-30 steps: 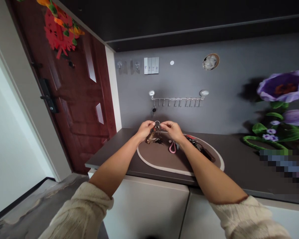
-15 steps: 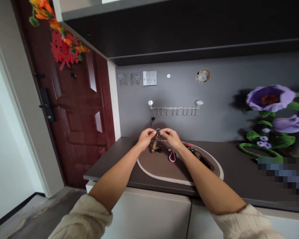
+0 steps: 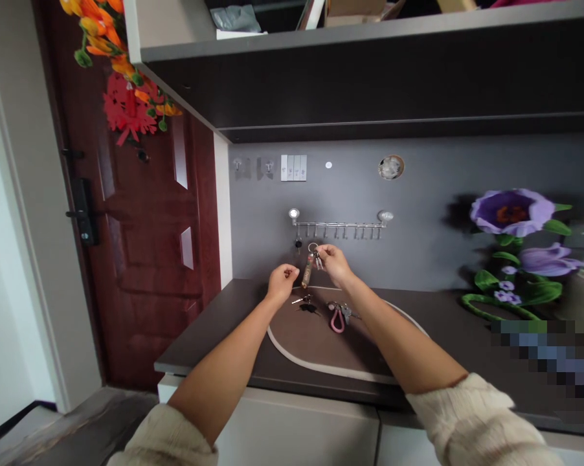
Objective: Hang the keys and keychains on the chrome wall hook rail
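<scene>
My right hand [image 3: 331, 263] pinches a key ring with a brown fob [image 3: 309, 270] and lifts it just below the chrome hook rail [image 3: 339, 224] on the grey wall. My left hand [image 3: 282, 281] hovers beside the fob with its fingers curled and nothing visible in them. Below, on the oval brown mat [image 3: 316, 343], lie a dark set of keys [image 3: 305, 303] and a key set with a pink loop [image 3: 338, 318]. A small dark item [image 3: 298, 244] hangs from the rail's left end.
A dark countertop [image 3: 209, 330] runs over white cabinets. The red door [image 3: 136, 239] with a black lock stands at left. Light switches [image 3: 293, 167] sit above the rail. A purple flower decoration [image 3: 513, 246] stands at right. A dark overhead shelf [image 3: 370, 71] hangs above.
My right hand raised the key ring with the brown fob up toward the hook rail. My left hand let go of it and dropped slightly. The camera tilted upward.
</scene>
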Available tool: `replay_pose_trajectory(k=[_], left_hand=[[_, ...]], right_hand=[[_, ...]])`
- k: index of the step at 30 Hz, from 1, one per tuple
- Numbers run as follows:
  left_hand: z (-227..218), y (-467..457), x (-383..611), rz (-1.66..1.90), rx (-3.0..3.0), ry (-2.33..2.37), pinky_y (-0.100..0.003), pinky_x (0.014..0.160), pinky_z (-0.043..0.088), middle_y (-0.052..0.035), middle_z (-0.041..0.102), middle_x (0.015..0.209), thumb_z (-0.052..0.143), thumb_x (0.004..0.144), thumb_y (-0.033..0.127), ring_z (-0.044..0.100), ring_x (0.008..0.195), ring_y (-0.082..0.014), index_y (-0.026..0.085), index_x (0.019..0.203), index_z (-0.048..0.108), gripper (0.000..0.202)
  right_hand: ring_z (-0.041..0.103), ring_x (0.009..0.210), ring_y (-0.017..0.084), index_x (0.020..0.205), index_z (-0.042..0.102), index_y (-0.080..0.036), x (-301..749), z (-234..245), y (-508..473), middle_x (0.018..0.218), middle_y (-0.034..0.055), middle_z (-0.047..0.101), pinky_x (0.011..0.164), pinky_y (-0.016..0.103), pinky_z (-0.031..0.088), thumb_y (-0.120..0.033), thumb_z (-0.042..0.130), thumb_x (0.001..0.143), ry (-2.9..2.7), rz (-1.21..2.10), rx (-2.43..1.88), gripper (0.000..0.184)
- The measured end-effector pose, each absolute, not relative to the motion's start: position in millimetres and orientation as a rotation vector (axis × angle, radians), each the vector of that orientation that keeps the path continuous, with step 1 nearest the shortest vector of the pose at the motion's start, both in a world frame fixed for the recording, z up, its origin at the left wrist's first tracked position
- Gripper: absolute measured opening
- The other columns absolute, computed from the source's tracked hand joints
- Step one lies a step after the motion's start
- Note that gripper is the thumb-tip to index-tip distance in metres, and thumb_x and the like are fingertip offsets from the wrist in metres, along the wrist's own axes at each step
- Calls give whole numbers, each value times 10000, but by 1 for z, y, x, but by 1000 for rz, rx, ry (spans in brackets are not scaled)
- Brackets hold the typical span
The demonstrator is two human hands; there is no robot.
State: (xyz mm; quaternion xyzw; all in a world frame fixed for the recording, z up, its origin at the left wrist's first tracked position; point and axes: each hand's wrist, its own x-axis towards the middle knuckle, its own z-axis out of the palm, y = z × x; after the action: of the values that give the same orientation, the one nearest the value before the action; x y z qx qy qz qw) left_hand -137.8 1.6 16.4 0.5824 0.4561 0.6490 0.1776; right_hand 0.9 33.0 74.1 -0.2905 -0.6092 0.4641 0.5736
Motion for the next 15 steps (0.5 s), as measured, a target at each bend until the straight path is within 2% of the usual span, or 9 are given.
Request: replay_pose_trajectory(k=[5, 15], left_hand=[[7, 11, -144, 1803, 1745, 1482, -237, 612, 380, -15, 582, 642, 526, 684, 246, 493, 594, -104, 154, 649, 588, 116], [7, 13, -148, 1786, 1776, 1649, -247, 633, 382, -25, 587, 663, 517, 707, 238, 507, 606, -109, 150, 677, 601, 126]], right_hand=[[553, 498, 76, 752, 468, -173, -12, 93, 44, 581, -11, 563, 537, 234, 476, -169, 428, 780, -1270, 1138, -749, 49], [522, 426, 63, 659, 476, -152, -34, 104, 65, 487, -7, 534, 447, 175, 450, -128, 430, 789, -1087, 1134, -811, 140]])
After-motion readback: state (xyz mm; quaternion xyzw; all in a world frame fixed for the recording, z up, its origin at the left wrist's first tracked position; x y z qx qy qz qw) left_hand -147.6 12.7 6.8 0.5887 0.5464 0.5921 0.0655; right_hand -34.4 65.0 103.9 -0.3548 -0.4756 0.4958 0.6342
